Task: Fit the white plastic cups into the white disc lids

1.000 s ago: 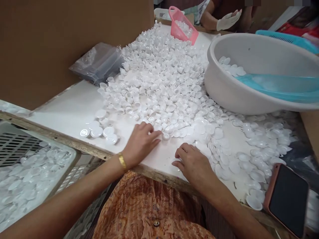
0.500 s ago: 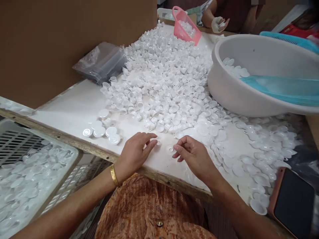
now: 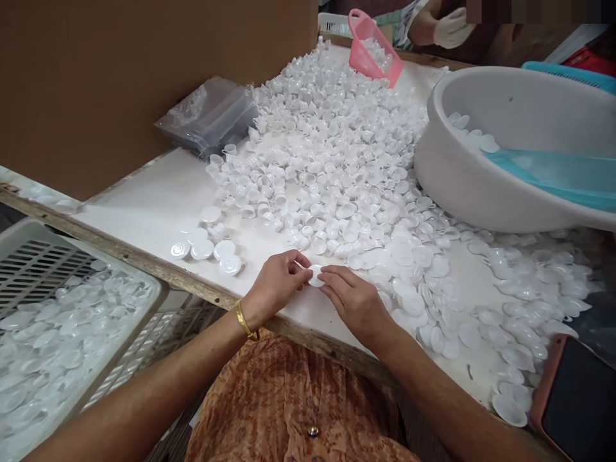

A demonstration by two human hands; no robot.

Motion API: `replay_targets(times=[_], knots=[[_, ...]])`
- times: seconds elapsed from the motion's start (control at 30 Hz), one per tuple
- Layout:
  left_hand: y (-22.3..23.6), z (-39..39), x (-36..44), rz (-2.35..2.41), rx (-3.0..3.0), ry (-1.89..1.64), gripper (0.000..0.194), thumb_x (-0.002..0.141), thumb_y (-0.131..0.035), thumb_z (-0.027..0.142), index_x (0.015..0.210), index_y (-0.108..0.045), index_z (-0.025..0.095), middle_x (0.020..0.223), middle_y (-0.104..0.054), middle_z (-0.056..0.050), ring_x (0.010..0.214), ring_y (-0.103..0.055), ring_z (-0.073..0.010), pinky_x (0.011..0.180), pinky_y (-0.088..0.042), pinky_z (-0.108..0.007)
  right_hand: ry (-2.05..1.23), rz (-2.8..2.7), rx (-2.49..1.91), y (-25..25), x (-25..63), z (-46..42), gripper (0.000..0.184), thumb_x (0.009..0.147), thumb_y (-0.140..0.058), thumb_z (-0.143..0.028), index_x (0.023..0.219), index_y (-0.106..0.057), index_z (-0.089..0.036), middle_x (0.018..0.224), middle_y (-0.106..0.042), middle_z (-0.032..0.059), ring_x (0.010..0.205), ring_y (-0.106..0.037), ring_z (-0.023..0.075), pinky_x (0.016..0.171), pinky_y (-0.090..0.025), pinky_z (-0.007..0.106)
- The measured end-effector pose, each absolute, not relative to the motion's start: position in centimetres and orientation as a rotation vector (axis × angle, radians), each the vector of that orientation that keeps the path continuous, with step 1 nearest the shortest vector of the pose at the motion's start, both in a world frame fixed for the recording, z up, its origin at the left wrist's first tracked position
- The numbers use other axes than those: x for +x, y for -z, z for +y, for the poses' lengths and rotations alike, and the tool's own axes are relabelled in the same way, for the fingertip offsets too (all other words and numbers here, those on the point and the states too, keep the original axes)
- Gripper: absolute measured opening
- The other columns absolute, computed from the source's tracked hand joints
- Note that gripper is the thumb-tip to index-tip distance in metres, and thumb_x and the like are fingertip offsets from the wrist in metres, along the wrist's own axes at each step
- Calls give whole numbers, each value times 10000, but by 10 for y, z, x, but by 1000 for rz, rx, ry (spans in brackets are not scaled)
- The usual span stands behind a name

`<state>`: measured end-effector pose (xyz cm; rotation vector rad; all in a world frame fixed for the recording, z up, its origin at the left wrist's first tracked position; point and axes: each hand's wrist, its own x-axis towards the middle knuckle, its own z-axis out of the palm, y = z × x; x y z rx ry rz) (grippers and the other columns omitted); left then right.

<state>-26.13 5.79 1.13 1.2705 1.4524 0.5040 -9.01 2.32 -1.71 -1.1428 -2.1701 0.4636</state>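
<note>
My left hand (image 3: 274, 287) and my right hand (image 3: 351, 300) meet just above the near edge of the white table (image 3: 154, 199). Both pinch the same small white plastic piece (image 3: 315, 276) between their fingertips. A gold bangle (image 3: 243, 319) sits on my left wrist. Right beyond the hands spreads a big heap of tiny white cups (image 3: 327, 141). Flat white saucers (image 3: 433, 308) lie to the right of my right hand. A small group of saucers (image 3: 212, 247) lies to the left of my left hand.
A grey basin (image 3: 481, 186) holding saucers and a teal lid stands at the right. At the left, a slatted crate (image 3: 62, 321) of white pieces. A phone (image 3: 577, 398) lies at bottom right. Plastic bags (image 3: 206, 119) rest by a cardboard wall. Another person's gloved hand (image 3: 450, 29) is near a pink scoop (image 3: 373, 48).
My hands drew back from the heap and came together. Each picked up a small white piece, and now both fingertips press on one piece between them.
</note>
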Motion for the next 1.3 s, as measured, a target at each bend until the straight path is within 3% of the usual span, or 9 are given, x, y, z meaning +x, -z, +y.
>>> replay_targets(times=[0.37, 0.57, 0.73, 0.97, 1.3], knots=[[-13, 60, -264, 1485, 1435, -362, 80, 763, -535, 250, 793, -538, 176, 566, -562, 21, 526, -518, -124, 536, -395, -250, -127, -2391, -1110, 19, -93, 22, 238, 880, -467, -94, 1065, -616, -102, 1130, -615, 116, 1031, -561, 206, 880, -498, 334], [-14, 68, -242, 1670, 2373, -655, 229, 870, -407, 211, 1034, -566, 189, 941, -538, -84, 906, -457, -215, 776, -390, -359, -17, -2423, -1114, 15, -94, 19, 244, 867, -477, -97, 1055, -633, -104, 1138, -625, 119, 1096, -537, 240, 884, -482, 367], [3, 93, -224, 1670, 2732, -558, 320, 822, -503, 192, 1132, -535, 265, 1080, -496, -98, 978, -401, -252, 801, -328, -400, -41, -2408, -1117, 15, -94, 16, 281, 875, -438, -93, 1088, -619, -66, 1132, -626, 137, 1109, -529, 253, 901, -471, 380], [13, 90, -226, 1602, 2888, -571, 307, 831, -474, 148, 1096, -533, 290, 1057, -513, -60, 979, -415, -210, 854, -273, -388, -45, -2380, -981, 19, -90, 14, 321, 844, -389, -34, 1045, -638, -9, 1123, -620, 193, 1159, -499, 295, 938, -460, 416], [14, 95, -225, 1474, 2887, -669, 286, 808, -508, 158, 1060, -550, 285, 954, -541, -33, 921, -414, -194, 837, -252, -385, -74, -2472, -1015, 22, -82, 9, 403, 837, -362, -14, 1184, -566, -25, 1249, -550, 164, 1228, -444, 275, 995, -436, 415]])
